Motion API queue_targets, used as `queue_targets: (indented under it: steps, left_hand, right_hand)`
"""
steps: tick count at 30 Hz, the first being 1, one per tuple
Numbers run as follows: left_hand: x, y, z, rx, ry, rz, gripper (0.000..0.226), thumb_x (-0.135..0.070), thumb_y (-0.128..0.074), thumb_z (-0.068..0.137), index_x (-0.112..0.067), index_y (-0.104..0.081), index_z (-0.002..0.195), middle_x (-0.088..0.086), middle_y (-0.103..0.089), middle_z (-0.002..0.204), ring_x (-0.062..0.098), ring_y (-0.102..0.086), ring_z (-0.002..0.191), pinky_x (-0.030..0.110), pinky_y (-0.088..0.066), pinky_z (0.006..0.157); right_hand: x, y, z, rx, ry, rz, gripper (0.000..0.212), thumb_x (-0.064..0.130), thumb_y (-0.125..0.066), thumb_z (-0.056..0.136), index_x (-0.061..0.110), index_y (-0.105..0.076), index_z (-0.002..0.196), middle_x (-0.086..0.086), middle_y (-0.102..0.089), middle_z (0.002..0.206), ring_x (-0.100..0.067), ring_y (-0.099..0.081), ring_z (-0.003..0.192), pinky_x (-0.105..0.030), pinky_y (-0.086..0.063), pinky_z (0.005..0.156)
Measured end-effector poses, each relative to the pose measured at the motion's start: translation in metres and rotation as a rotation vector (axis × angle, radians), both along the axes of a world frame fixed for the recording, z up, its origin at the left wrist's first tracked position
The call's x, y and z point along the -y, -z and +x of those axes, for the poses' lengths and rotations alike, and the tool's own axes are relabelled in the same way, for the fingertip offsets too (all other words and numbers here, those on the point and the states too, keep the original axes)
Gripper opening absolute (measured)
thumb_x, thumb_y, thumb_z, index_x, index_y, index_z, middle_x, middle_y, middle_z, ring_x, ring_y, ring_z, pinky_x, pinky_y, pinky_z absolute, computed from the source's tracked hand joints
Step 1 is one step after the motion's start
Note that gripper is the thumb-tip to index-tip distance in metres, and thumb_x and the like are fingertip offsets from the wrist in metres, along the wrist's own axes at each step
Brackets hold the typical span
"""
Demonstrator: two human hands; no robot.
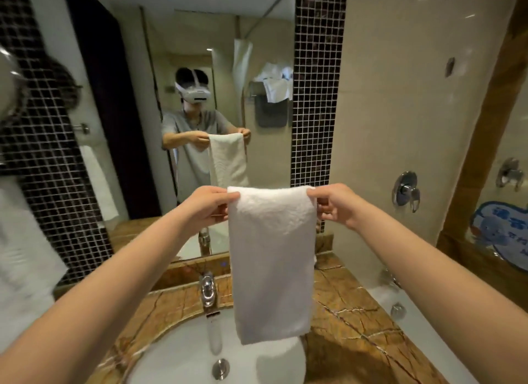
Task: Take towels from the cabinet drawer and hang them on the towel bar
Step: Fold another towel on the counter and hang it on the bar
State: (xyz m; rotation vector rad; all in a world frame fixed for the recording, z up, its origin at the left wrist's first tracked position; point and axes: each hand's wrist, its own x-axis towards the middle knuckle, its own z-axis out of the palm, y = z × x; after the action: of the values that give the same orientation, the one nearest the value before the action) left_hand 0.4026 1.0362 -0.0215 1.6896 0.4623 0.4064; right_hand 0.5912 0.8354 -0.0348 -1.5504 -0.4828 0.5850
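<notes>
A white towel [271,258] hangs folded lengthwise in front of me, above the sink. My left hand [210,205] pinches its top left corner and my right hand [334,202] pinches its top right corner, holding the top edge level and taut. The towel's lower end dangles just over the basin. At the far left another white towel [23,235] hangs blurred; its bar is not plainly visible. The cabinet drawer is out of view.
A white basin [177,361] sits in a brown marble counter [351,312] with a chrome faucet [208,292] behind it. A large mirror [200,69] faces me, flanked by dark mosaic tile. A bathtub edge [414,321] and wall valve [405,191] lie to the right.
</notes>
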Motion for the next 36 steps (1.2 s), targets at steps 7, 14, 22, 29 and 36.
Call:
queue_targets:
  steps: [7, 14, 22, 29, 36]
  left_hand:
    - [-0.016, -0.008, -0.053, -0.019, -0.234, 0.015, 0.018, -0.017, -0.067, 0.086, 0.0, -0.067, 0.093, 0.011, -0.057, 0.08, 0.018, -0.056, 0.075, 0.028, -0.048, 0.069]
    - [-0.03, -0.014, -0.124, -0.048, -0.412, -0.029, 0.01, -0.014, -0.068, 0.085, -0.006, -0.067, 0.079, 0.003, -0.059, 0.066, 0.011, -0.057, 0.062, 0.023, -0.051, 0.058]
    - [-0.054, -0.028, -0.201, -0.044, -0.568, -0.01, 0.01, -0.016, -0.07, 0.083, -0.008, -0.065, 0.079, 0.004, -0.059, 0.073, 0.015, -0.055, 0.072, 0.025, -0.05, 0.07]
    - [-0.069, -0.043, -0.254, -0.007, -0.619, -0.036, 0.008, -0.014, -0.068, 0.084, -0.012, -0.064, 0.077, -0.002, -0.065, 0.063, 0.009, -0.062, 0.059, 0.022, -0.052, 0.058]
    - [-0.079, -0.054, -0.285, 0.049, -0.68, -0.035, 0.005, -0.008, -0.068, 0.082, -0.01, -0.064, 0.083, 0.0, -0.065, 0.065, 0.01, -0.06, 0.056, 0.021, -0.053, 0.054]
  right_hand:
    - [-0.048, -0.007, -0.026, 0.015, -0.23, 0.019, 0.009, 0.012, -0.069, 0.085, 0.004, -0.067, 0.089, -0.006, -0.068, 0.082, -0.019, -0.062, 0.077, -0.029, -0.054, 0.068]
    - [-0.106, -0.013, -0.071, 0.014, -0.391, 0.005, 0.012, 0.016, -0.07, 0.085, 0.006, -0.064, 0.089, -0.001, -0.062, 0.069, -0.011, -0.057, 0.06, -0.022, -0.046, 0.055]
    - [-0.162, -0.025, -0.133, 0.05, -0.518, 0.038, 0.022, 0.015, -0.07, 0.085, -0.002, -0.068, 0.099, -0.01, -0.066, 0.086, -0.022, -0.062, 0.079, -0.032, -0.051, 0.075]
    - [-0.199, -0.038, -0.182, 0.075, -0.575, 0.022, 0.018, 0.017, -0.069, 0.086, 0.001, -0.066, 0.095, -0.011, -0.062, 0.089, -0.022, -0.058, 0.08, -0.03, -0.047, 0.068]
    - [-0.232, -0.047, -0.208, 0.07, -0.608, 0.056, 0.025, 0.014, -0.07, 0.084, -0.002, -0.067, 0.103, -0.014, -0.066, 0.098, -0.025, -0.062, 0.09, -0.029, -0.05, 0.068]
